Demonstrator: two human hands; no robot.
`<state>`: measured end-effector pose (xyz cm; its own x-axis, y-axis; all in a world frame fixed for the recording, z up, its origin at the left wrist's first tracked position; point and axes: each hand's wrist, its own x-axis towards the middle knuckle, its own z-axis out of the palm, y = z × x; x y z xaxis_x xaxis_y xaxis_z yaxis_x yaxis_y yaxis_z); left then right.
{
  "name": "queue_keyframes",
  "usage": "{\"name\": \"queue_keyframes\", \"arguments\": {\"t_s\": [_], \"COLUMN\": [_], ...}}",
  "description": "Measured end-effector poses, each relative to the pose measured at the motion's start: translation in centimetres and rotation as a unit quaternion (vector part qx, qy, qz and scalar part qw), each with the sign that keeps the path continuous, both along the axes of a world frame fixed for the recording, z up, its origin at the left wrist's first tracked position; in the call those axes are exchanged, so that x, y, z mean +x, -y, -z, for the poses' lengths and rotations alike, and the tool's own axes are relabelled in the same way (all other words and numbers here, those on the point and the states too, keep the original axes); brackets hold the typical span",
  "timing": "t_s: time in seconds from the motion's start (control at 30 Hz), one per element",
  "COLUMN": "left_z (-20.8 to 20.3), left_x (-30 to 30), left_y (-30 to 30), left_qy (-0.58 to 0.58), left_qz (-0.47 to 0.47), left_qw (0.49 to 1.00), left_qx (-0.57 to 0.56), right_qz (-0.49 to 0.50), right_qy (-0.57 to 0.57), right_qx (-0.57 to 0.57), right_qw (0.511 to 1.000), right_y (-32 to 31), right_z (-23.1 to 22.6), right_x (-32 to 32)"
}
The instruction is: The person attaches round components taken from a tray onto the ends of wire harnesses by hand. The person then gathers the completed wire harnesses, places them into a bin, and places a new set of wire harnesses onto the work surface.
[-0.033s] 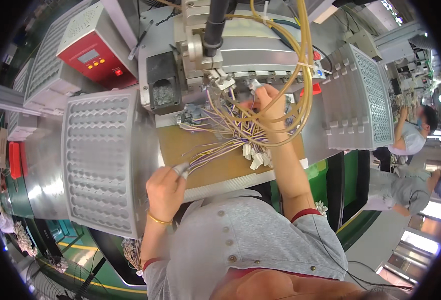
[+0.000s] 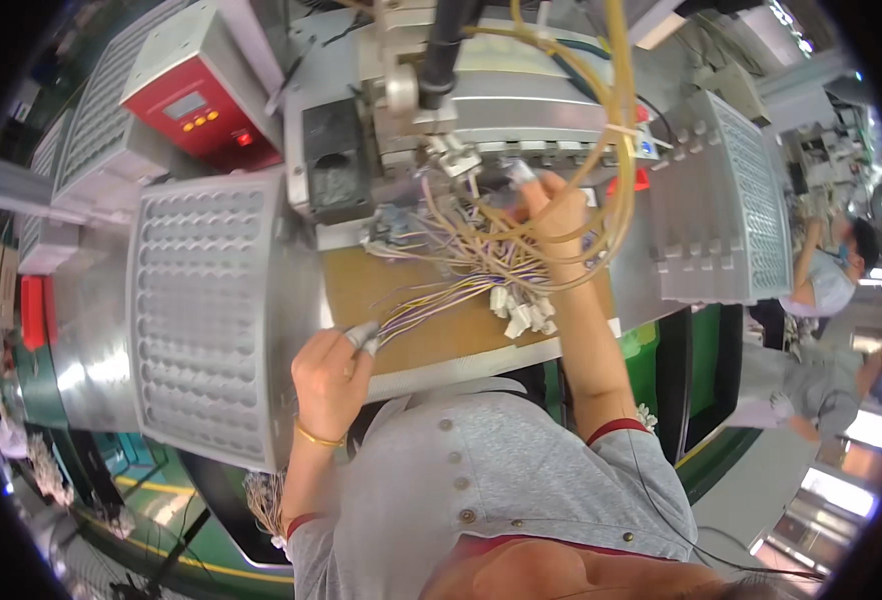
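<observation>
At the near left of the brown work board (image 2: 351, 285), my left hand (image 2: 329, 372) pinches the ends of several yellow, purple and white wires (image 2: 431, 312). Grey covers sit on its fingertips. My right hand (image 2: 553, 208) reaches up to the metal machine head (image 2: 451, 155), fingers drawn together beside it with a pale cover at the tip; what they hold is hidden by blur and tubing. Between the hands lies a tangled wire bundle, with white plug connectors (image 2: 521, 310) at its near right end.
Amber tubes (image 2: 621, 150) loop down in front of my right wrist. Grey ribbed trays stand at left (image 2: 206, 310) and right (image 2: 721, 200). A red control box (image 2: 201, 115) is at the back left, next to a black bin (image 2: 336, 160). Other people (image 2: 826, 270) work at far right.
The whole view has shifted slightly. My left hand keeps its pinch on the wires, and my right hand stays near the machine head.
</observation>
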<state>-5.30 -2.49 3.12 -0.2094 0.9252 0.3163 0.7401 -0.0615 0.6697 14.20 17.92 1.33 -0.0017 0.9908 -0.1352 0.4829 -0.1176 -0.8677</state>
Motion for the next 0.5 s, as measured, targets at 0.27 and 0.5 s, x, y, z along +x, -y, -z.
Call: {"name": "queue_keyframes", "arguments": {"t_s": [0.27,0.5], "left_z": [0.2,1.1], "left_x": [0.7,-4.2], "left_y": [1.7,9.2], "left_qy": [0.559,-0.28], "left_qz": [-0.039,-0.288], "left_qw": [0.818,0.91], "left_qx": [-0.131,-0.099], "right_qz": [-0.437,-0.456], "right_qy": [-0.062,-0.1], "right_qx": [0.331,0.288], "right_qw": [0.834,0.836], "right_y": [9.6,9.0], "right_z": [-0.3,-0.8], "right_x": [-2.2,-3.0]}}
